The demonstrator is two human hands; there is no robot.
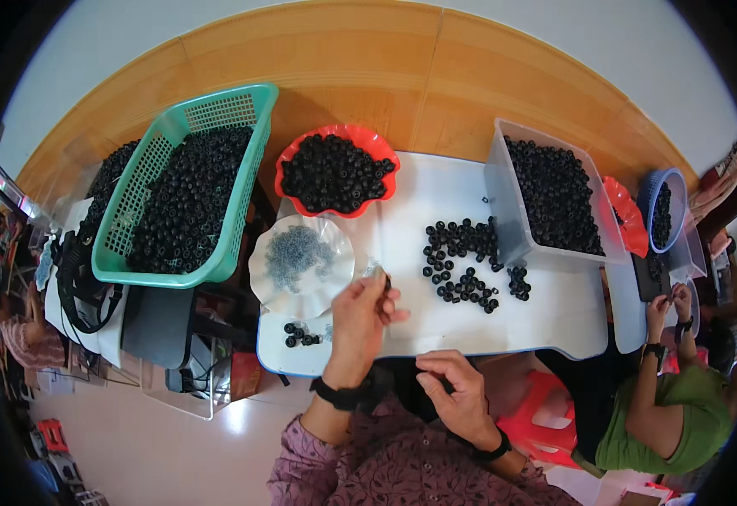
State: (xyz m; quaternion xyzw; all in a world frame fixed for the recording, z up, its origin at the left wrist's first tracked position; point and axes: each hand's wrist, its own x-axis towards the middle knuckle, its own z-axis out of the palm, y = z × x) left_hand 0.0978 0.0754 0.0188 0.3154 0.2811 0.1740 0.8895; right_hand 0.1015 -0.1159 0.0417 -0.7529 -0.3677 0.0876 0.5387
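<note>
pressed together are thumb and finger of the left hand (360,316), and the right hand (459,396) is half curled; what they hold, if anything, i cannot tell. the left reaches over the white table (545,320); the right bends inward at its near edge. many black pieces (468,287), round and shiny, lie loose there. i count one white plate (301,304), one clear bin (513,236), one green basket (157,277).

Count one left hand (360,316), one right hand (459,395), two co-worker's hands (682,304). Note one green basket (221,111), one blue basket (677,207), two red bowls (334,211), one white plate (301,305), at least two clear bins (512,221). Cannot number black beads (189,202), heaped in hundreds; same for clear bits (291,257), too small.
</note>
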